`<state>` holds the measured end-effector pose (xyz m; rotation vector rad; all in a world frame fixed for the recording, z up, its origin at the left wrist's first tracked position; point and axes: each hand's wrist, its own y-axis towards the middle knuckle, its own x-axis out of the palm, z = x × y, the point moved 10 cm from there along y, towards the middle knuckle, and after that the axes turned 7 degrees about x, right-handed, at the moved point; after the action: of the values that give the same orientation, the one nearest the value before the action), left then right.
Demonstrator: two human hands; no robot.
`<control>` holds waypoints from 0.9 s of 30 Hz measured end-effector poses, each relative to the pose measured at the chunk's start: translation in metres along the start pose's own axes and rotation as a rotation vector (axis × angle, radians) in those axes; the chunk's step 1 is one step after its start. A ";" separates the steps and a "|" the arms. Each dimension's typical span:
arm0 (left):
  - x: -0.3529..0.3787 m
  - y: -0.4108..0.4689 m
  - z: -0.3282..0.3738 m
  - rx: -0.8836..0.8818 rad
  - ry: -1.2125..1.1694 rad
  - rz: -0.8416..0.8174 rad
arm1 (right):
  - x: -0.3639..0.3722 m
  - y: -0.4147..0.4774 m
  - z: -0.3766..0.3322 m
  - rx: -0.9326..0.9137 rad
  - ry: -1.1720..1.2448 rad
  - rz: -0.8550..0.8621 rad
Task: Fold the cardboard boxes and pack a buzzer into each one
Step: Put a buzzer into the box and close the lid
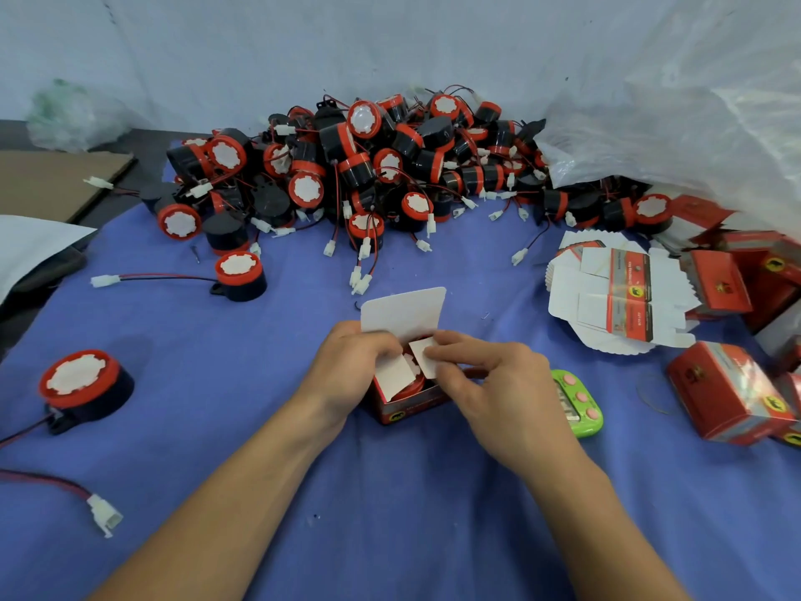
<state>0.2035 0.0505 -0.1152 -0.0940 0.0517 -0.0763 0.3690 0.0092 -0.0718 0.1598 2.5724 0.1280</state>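
Now, mid-closing. One small red box (407,407) stands upright on the blue cloth (390,514), near centre, open top up. Inside sits a buzzer (415,386); only a strip of its red rim shows between the flaps. Fingers of the left hand (346,375) curl round the box's left wall and grip it, with the fingertips at the left side flap (393,376). Thumb and forefinger of the right hand (485,379) pinch the right side flap (424,357). On the far side the tall lid flap (403,314) stands up, not yet folded.

Doing it well, as I judge it:
- Lay both side flaps flat over the buzzer first.
- Then bring the lid down toward the near side and tuck its tongue inside the near wall.
- Use a light left grip so the walls sit square; a squeezed box will not take the tongue.
- Lead and plug should be fully down in the box, or they will prop up a flap.

Hard to make out:
- No wire or white plug of this buzzer shows, so I cannot tell whether they are inside.
- The box's right wall is behind the right hand.
- Just right of that hand lies a green timer (578,403), its display partly covered.
- Further right lie flat blanks (615,305) and finished boxes (732,392), some cut by the frame edge, print unreadable.
- Far centre, the buzzer pile (368,167) runs under a plastic bag (693,123).
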 end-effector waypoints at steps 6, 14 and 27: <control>0.003 0.001 0.002 0.033 0.032 -0.050 | 0.003 -0.009 -0.026 -0.171 -0.141 0.069; 0.005 -0.003 0.007 0.116 0.087 -0.029 | 0.002 -0.007 -0.020 -0.184 -0.177 -0.050; 0.007 -0.004 0.010 0.155 0.106 -0.024 | 0.036 -0.002 -0.022 -0.120 -0.434 -0.162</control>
<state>0.2110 0.0467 -0.1056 0.0641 0.1506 -0.1085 0.3269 0.0108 -0.0718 -0.0609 2.1277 0.1663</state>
